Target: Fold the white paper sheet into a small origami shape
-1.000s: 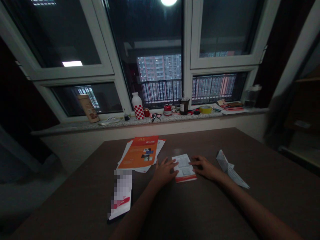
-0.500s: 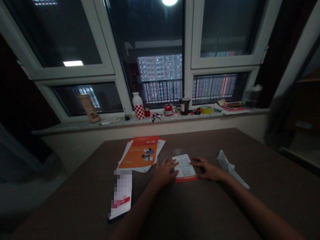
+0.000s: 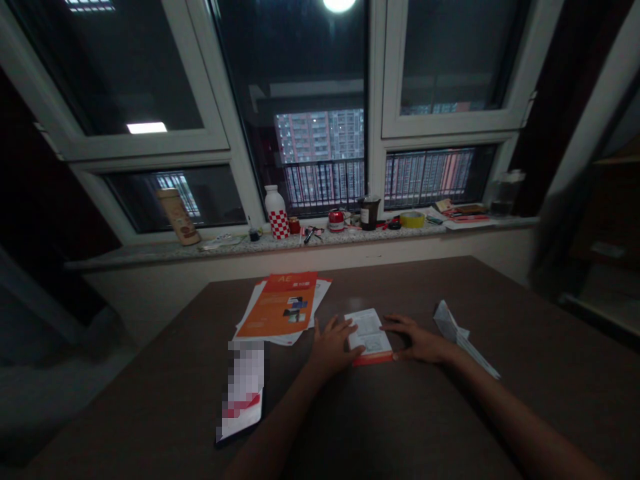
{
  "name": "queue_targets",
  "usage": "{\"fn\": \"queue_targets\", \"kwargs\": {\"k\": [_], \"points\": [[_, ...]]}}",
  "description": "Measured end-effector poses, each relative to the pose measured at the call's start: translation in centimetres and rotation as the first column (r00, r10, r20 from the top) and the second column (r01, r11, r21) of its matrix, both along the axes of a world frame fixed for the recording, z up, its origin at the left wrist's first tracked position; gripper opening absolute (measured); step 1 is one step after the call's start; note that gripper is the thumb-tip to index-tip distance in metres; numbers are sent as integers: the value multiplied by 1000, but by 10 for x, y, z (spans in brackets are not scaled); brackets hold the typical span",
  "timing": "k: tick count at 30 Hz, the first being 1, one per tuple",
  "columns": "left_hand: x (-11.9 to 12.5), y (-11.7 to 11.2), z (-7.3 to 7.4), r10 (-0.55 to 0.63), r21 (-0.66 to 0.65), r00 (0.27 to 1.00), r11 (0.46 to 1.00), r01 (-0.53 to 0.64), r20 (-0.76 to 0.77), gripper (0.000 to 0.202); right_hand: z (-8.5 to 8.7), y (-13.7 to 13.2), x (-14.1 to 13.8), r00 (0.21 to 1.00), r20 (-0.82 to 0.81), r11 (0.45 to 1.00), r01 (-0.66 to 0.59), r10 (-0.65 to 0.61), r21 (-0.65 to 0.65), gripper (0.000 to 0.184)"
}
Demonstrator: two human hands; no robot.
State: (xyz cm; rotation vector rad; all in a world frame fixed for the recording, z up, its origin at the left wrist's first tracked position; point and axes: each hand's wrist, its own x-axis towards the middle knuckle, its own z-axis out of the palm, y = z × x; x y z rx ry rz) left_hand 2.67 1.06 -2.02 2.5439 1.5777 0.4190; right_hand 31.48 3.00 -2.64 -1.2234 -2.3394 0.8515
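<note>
A: Starting at the far left, what stands on the sill (image 3: 230, 245)?

B: A tan tumbler (image 3: 179, 217), leaning a little, well apart from the hands

A: And on the table (image 3: 400, 420), at the near left?

B: A phone (image 3: 246, 417) with its upper part blurred into blocks. Just beyond it, slightly to the right, lies an orange booklet (image 3: 273, 307) on top of some white sheets. Farther back, on the sill, is a bottle (image 3: 277, 215) with red and white checks

A: Next along?

B: The left hand (image 3: 333, 347), palm down. Its fingers are spread wide, with the tips resting on the left side of a small printed paper (image 3: 371, 325) and the thumb on its near left part

A: Where exactly is that paper?

B: Flat on the table, between the two hands, right of the booklet. It is white with grey print, and a red strip runs along its near edge. Beyond it, on the sill, stands a dark cup (image 3: 369, 215)

A: Then the right hand (image 3: 415, 341)?

B: At the paper's right edge, forefinger by the side and thumb by the near right corner, with a wide gap between them

A: Anything farther right?

B: A crumpled, folded white paper (image 3: 457, 335), near the right wrist
</note>
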Motion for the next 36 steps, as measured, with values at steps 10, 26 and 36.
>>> {"fn": "queue_targets", "kwargs": {"k": [10,26,36], "points": [[11,-9,2,25,207,999,978,-15,-43,45,8,-9,-12,998,59,994,24,-31,109,41],[10,0,-16,-124,43,987,991,129,-104,53,1,-5,-32,973,93,939,174,-210,296,33],[11,-4,-10,-114,15,990,993,115,-78,53,-2,-4,-37,954,117,909,218,-274,356,30]]}}
